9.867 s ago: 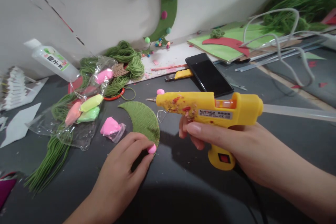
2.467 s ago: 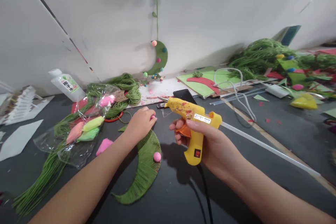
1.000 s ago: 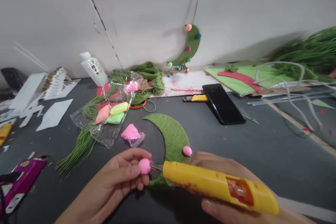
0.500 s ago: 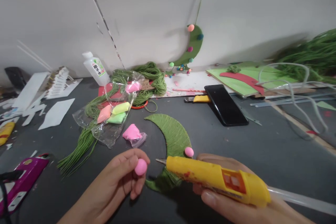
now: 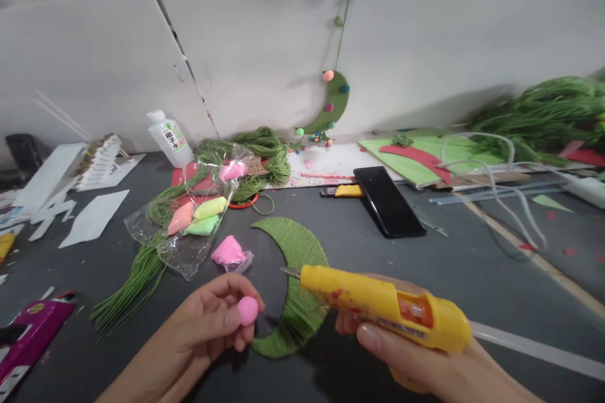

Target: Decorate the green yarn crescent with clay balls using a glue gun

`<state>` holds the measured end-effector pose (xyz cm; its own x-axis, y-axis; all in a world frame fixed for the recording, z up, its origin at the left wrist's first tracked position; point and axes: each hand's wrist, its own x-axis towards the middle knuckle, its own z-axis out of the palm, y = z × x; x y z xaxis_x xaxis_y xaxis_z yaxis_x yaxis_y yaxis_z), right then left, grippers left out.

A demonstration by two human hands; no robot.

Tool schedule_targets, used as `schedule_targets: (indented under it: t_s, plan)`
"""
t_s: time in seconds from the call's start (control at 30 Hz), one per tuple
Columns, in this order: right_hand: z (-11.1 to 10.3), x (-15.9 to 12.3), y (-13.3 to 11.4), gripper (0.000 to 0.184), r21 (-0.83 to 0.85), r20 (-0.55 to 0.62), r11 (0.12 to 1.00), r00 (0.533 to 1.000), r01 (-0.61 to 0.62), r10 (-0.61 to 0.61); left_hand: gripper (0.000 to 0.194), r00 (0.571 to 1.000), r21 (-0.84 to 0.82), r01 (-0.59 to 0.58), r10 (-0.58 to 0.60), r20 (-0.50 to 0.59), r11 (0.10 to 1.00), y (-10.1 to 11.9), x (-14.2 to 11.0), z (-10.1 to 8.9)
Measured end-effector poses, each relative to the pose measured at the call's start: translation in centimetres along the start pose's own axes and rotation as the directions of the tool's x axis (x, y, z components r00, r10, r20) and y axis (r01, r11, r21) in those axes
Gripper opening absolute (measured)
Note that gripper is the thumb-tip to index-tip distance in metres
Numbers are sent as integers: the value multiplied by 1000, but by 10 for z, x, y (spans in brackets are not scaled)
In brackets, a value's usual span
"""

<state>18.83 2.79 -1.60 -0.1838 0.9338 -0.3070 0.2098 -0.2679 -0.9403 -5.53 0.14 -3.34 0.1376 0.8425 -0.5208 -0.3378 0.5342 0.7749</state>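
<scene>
Left hand (image 5: 201,324): palm turned partly up, thumb and fingers pinched together on a pink ball, the lower fingers loosely curled.
Pink ball (image 5: 247,311): held at the fingertips, just left of the crescent in the view, its round front fully exposed.
Right hand (image 5: 420,365): wrapped around a glue gun, thumb along the near side (the trigger finger is hidden, so I cannot tell whether it presses).
Glue gun (image 5: 352,284): yellow, stained near the front, its metal nozzle (image 5: 290,272) pointing left, apart from the ball, and crossing the crescent in the view.
Green crescent (image 5: 302,247): on the dark table (image 5: 472,271), between the hands, its middle partly covered by the gun.
Pink lump (image 5: 229,250): beside the crescent's upper tip, with clear wrapping at its right.
Clear bag (image 5: 182,260): farther left, coloured packets inside, near green yarn (image 5: 130,293).
Phone (image 5: 390,201): beyond the gun, screen dark, a yellow cutter (image 5: 348,191) at its left edge.
Wall (image 5: 435,31): a second crescent (image 5: 337,99) hangs against it, dotted with coloured balls.
</scene>
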Motion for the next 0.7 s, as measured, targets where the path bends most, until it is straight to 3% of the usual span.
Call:
schedule_targets:
  t_s: [0.1, 0.3, 0.43, 0.6, 0.7]
  plan:
    - [-7, 7, -2, 30, 98, 21, 994, 999, 46, -48, 15, 998, -5, -36, 36, -47, 999, 8, -5, -1]
    - [-27, 24, -4, 23, 270, -78, 933, 971, 237, -224, 15, 988, 33, -14, 19, -156, 999, 23, -14, 1]
    - [-29, 23, -8, 21, 274, -35, 935, 974, 227, -226, 15, 976, -42, -88, 78, -204, 995, 30, -6, 13]
    - [-27, 16, -6, 22, 233, -5, 955, 983, 182, -186, 4, 982, -126, -133, 113, -154, 983, 29, 9, 28]
    - [-27, 13, -6, 24, 196, 45, 969, 985, 153, -164, 15, 980, -156, -108, 78, -185, 982, 21, 15, 31]
